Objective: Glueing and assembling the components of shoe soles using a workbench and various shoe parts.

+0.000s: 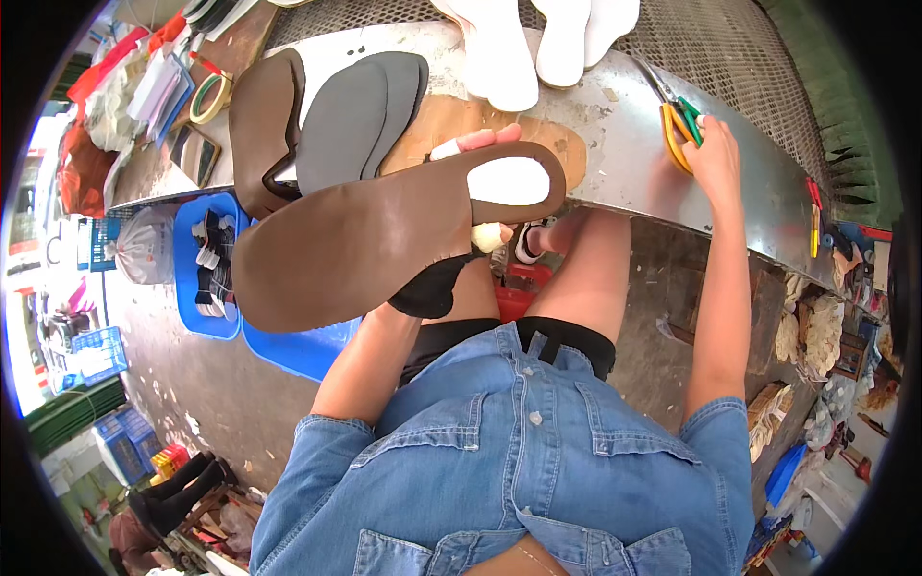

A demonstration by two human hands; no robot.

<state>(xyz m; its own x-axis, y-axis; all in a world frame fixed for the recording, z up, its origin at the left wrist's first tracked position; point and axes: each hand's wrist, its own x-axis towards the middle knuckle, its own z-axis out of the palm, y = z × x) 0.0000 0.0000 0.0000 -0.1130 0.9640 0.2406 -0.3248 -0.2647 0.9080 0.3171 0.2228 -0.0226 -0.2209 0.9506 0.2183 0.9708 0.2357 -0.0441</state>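
Observation:
My left hand (pixel 389 322) grips a brown leather shoe sole piece (pixel 336 240) from below. Taped fingertips show past its upper edge and the thumb past its lower edge; the palm is hidden. A white oval patch (pixel 511 182) lies at the heel end, and black material (pixel 429 288) hangs below the piece. Over on the right, my right hand (pixel 718 165) has its fingers closed at the handles of a pair of scissors (pixel 675 139), one orange and one green. The blades rest on the metal tabletop, pointing away from me.
Another brown sole piece (pixel 261 125) and grey soles (pixel 351 120) lie on the metal-topped bench (pixel 615 125). White soles (pixel 499 62) sit at its far side. A tape roll (pixel 209 99) is at left. Blue tubs (pixel 182 269) stand below, beside my legs. Red and yellow tools (pixel 814 216) lie at the right end.

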